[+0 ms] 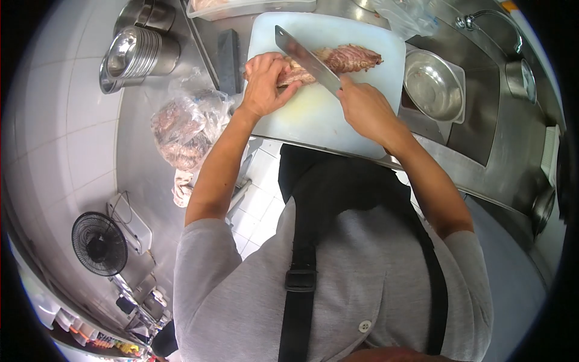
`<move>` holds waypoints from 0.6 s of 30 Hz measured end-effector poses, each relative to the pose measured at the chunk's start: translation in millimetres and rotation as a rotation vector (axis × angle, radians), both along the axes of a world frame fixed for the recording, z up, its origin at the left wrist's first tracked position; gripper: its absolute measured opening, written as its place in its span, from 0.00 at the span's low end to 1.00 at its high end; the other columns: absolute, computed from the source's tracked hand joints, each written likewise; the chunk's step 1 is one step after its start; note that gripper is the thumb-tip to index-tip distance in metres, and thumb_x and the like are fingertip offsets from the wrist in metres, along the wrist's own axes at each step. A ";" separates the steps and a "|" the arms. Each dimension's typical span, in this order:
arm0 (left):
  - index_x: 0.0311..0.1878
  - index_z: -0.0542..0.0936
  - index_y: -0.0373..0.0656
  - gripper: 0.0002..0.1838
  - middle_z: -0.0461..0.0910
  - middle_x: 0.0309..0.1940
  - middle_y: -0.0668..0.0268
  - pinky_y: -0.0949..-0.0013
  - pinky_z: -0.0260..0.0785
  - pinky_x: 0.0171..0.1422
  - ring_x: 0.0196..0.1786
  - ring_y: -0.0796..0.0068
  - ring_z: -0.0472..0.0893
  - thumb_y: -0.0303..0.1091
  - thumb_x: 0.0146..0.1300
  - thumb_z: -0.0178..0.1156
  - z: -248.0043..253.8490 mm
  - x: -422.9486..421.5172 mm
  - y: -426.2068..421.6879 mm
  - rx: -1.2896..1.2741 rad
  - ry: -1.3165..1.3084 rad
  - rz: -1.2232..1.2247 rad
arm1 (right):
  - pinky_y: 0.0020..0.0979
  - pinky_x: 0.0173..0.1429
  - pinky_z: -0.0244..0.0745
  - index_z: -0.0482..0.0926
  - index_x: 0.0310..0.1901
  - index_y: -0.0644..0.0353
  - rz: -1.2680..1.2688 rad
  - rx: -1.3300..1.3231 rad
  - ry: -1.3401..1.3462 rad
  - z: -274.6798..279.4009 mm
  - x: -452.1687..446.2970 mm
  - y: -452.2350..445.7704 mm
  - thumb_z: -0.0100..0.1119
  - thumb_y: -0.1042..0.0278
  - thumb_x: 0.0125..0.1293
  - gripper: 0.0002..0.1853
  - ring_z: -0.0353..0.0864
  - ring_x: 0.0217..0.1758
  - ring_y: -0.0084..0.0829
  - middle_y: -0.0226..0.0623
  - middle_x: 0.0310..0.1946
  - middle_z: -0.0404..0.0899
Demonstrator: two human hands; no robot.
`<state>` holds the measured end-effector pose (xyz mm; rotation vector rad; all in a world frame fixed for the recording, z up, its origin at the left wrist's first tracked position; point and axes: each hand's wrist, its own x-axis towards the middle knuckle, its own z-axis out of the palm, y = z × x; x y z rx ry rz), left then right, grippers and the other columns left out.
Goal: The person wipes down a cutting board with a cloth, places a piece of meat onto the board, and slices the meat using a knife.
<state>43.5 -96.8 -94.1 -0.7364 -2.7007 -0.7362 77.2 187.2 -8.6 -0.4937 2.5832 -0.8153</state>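
Note:
A long strip of reddish-brown meat (pixel 356 58) lies across a white cutting board (pixel 338 130). My left hand (pixel 263 84) grips the left end of the meat, its fingers curled over the top and the thumb apart at the near side. In my right hand (pixel 366 108) is a cleaver (pixel 307 60), held by its handle, which the fingers mostly hide. The broad blade slants up and left across the middle of the meat, just right of my left hand. Whether its edge has gone into the meat I cannot tell.
Left of the board stand a dark sharpening-stone-like block (pixel 228 63) and a plastic bag of meat (pixel 184 130). Stacked steel bowls (pixel 142 54) sit farther left. On the right, a steel bowl (pixel 431 84) rests by the sink (pixel 482 117). A plastic tub (pixel 253 7) stands behind the board.

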 end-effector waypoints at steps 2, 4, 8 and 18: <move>0.47 0.78 0.49 0.22 0.77 0.57 0.59 0.47 0.58 0.70 0.65 0.52 0.73 0.46 0.58 0.78 -0.5 -1.0 -1.2 -0.005 0.001 -0.005 | 0.63 0.48 0.73 0.73 0.52 0.70 -0.009 -0.009 -0.043 5.2 -4.9 0.2 0.52 0.67 0.82 0.12 0.83 0.40 0.67 0.62 0.34 0.84; 0.46 0.78 0.48 0.22 0.78 0.57 0.58 0.47 0.59 0.69 0.65 0.52 0.73 0.46 0.57 0.78 1.2 -1.4 -1.6 -0.007 0.008 -0.004 | 0.63 0.49 0.73 0.73 0.52 0.70 0.016 0.008 -0.022 5.1 -4.0 6.0 0.53 0.68 0.82 0.11 0.84 0.43 0.66 0.63 0.36 0.84; 0.46 0.78 0.48 0.22 0.78 0.57 0.59 0.48 0.59 0.68 0.64 0.52 0.74 0.46 0.57 0.78 0.3 -0.1 0.2 -0.004 0.020 -0.006 | 0.63 0.51 0.74 0.73 0.53 0.70 0.044 0.014 0.042 -20.5 -19.8 -12.9 0.55 0.68 0.81 0.12 0.85 0.47 0.65 0.63 0.39 0.85; 0.48 0.78 0.47 0.24 0.78 0.57 0.58 0.48 0.58 0.68 0.63 0.52 0.74 0.47 0.56 0.79 -0.9 -2.5 -2.2 -0.015 -0.011 -0.030 | 0.60 0.55 0.77 0.74 0.53 0.71 0.052 0.022 -0.055 -13.5 -31.7 -16.6 0.55 0.68 0.80 0.12 0.86 0.51 0.64 0.64 0.43 0.86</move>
